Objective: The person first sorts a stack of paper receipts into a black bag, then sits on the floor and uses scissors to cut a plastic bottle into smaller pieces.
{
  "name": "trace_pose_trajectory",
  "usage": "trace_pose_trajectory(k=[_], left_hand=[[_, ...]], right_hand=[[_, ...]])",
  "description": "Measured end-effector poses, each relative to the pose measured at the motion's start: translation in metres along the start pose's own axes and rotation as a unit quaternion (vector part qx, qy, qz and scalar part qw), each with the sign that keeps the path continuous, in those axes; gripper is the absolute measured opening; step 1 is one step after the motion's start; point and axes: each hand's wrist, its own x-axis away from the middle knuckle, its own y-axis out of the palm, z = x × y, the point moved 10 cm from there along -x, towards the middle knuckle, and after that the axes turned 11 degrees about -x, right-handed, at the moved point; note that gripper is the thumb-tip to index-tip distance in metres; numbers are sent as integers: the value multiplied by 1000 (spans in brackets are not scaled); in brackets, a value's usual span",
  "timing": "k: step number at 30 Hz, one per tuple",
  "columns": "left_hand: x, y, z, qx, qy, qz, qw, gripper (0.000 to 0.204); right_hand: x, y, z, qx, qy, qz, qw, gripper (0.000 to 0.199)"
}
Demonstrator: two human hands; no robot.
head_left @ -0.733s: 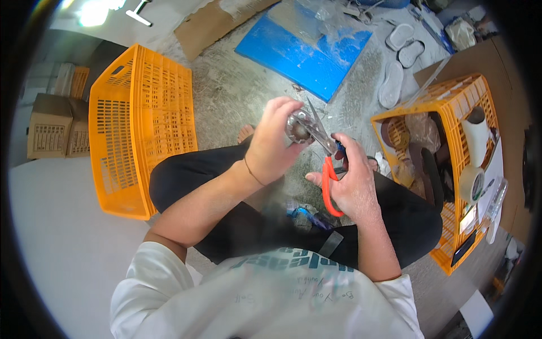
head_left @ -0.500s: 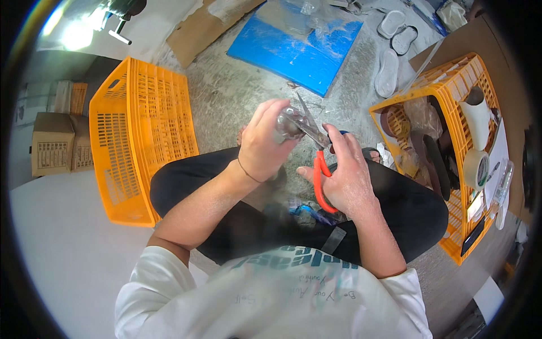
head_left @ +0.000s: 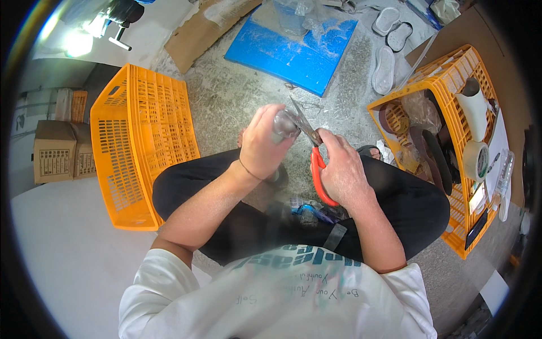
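Head view shows us the left hand (head_left: pixel 261 141) curled round a clear plastic piece (head_left: pixel 284 124), raised over the floor (head_left: pixel 220 107), while the right hand (head_left: pixel 343 172) is closed on red-handled scissors (head_left: pixel 314 153). We judge that the left grip wraps the piece's left side to steady it and leave its right edge free for the 2 blades (head_left: pixel 305 124), which point far and left at that edge; whether 1 of them lies inside, we cannot tell. The piece looks transparent, shiny and rounded, though fingers hide much of it. Nearer us, a crumpled blue wrapper (head_left: pixel 316 211) lies between the legs (head_left: pixel 406 198). Farther out, orange crates (head_left: pixel 133 169) stand at left; at right, a tipped orange crate (head_left: pixel 462 68) bears a tape roll (head_left: pixel 476 160), presumably for easy reach. On the far side lies a blue board (head_left: pixel 282 53), with pale footwear (head_left: pixel 383 70) to its right.
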Motion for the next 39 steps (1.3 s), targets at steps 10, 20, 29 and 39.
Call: trace_pose_trajectory(k=[10,20,29,39], left_hand=[[0,3,-3,-13,-11,10,1000,53],[-13,-1,-9,-16,-30,7,999,55],[-6,7,-5,15,-9,-34,999,57],[-2,8,-8,-6,-27,-34,999,53]], right_hand=[[-2,4,6,10,1,1,1000,32],[-5,-2,4,-111,1,14,994,70],[-4,2,-2,-27,9,-27,999,75],[-7,5,12,5,23,-27,999,38]])
